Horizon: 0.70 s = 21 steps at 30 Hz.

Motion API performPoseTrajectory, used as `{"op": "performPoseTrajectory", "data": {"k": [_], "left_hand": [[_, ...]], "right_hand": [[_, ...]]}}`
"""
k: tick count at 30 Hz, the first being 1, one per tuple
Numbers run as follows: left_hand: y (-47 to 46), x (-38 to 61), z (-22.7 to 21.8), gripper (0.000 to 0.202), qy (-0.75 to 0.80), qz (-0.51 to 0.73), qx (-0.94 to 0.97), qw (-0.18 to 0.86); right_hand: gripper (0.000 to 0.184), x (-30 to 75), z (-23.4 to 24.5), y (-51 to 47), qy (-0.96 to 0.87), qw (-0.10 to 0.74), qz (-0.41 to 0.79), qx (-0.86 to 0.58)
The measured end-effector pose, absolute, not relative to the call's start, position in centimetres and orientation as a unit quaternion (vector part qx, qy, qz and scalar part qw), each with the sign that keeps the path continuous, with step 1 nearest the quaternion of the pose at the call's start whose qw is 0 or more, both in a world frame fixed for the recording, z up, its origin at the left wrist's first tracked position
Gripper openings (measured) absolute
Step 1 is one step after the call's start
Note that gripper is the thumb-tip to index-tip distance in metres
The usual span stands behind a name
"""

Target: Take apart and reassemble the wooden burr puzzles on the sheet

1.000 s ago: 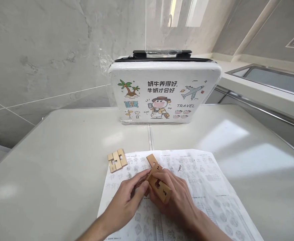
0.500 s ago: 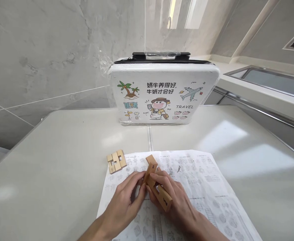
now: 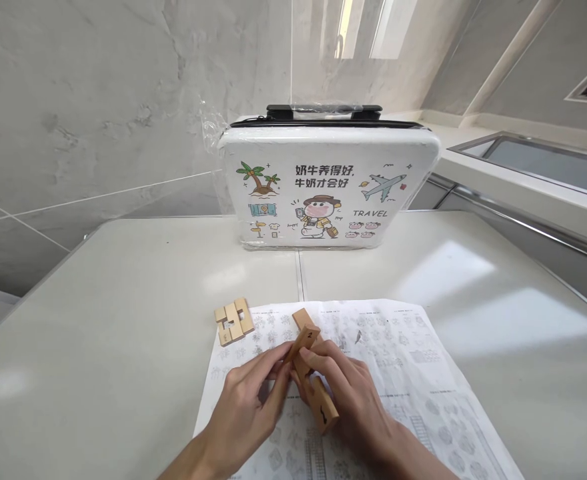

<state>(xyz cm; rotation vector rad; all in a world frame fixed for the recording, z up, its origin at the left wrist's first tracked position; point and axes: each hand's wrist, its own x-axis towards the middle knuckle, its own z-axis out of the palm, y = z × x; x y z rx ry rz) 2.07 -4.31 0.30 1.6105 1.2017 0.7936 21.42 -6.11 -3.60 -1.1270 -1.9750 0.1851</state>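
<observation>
Both hands work on crossed wooden puzzle bars (image 3: 313, 387) just above a printed instruction sheet (image 3: 413, 373). My right hand (image 3: 348, 393) grips the long notched bar, its fingers wrapped round it. With thumb and fingers, my left hand (image 3: 253, 400) pinches the shorter bar marked 2 that crosses the long one. A third bar end sticks out behind them. Several more notched wooden pieces (image 3: 233, 320) lie side by side at the sheet's top left corner, apart from both hands.
A white plastic-wrapped small suitcase (image 3: 328, 183) with cartoon prints stands upright at the back of the white table (image 3: 98, 320), against a grey marble wall. A counter with a sunken sink (image 3: 543, 157) runs along the right.
The long bar has turned in my right hand, so its notched face now looks more sideways. My left fingers have shifted slightly along the bar marked 2.
</observation>
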Motion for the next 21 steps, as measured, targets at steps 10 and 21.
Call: {"op": "performPoseTrajectory", "data": {"k": [10,21], "left_hand": [[-4.4,1.8,-0.1,0.033,0.485,0.326,0.676,0.449],[-4.0,1.4,-1.0,0.034,0.402,0.378,0.763,0.336]], "right_hand": [[0.027,21.6,-3.0,-5.8,-0.802,0.425,0.031,-0.418],[0.024,20.9,-3.0,-5.6,-0.779,0.472,0.052,-0.408]]}}
